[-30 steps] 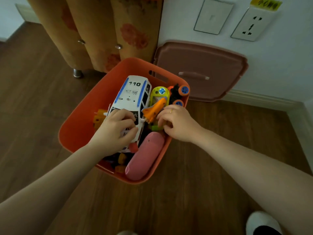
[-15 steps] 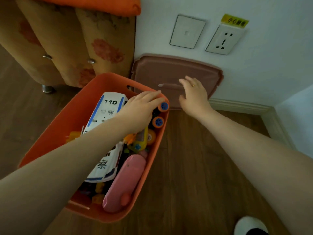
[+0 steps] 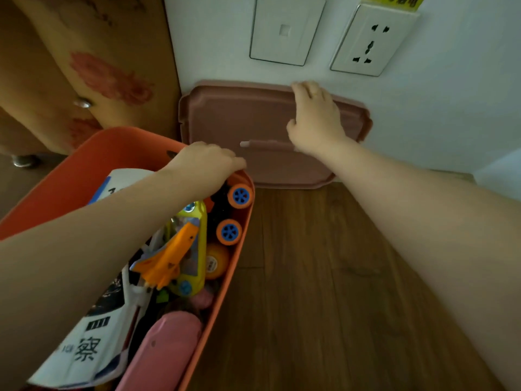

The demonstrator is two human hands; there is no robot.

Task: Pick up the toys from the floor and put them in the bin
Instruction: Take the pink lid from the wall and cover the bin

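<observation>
The orange bin (image 3: 84, 153) stands at lower left, full of toys: a white police car (image 3: 84, 348), an orange rocket (image 3: 169, 258), a yellow toy (image 3: 198, 221), a dark car with orange and blue wheels (image 3: 239, 196) and a pink oblong toy (image 3: 166, 348). My left hand (image 3: 205, 162) lies over the bin's far right corner, fingers curved towards the wall, with nothing visible in it. A pink lid (image 3: 225, 117) leans upright against the wall behind the bin. My right hand (image 3: 315, 119) grips it, with fingers hooked over its top edge and the thumb on its face.
A floral fabric-covered piece of furniture (image 3: 98, 74) with a metal foot (image 3: 24, 160) stands left of the lid. A blank wall plate (image 3: 284, 29) and a power socket (image 3: 369, 40) sit on the white wall above. Wooden floor (image 3: 324, 277) lies right of the bin.
Both hands left the toys in the bin and moved towards the wall. My right hand went up the lid's face to its top edge. The view came closer to the wall.
</observation>
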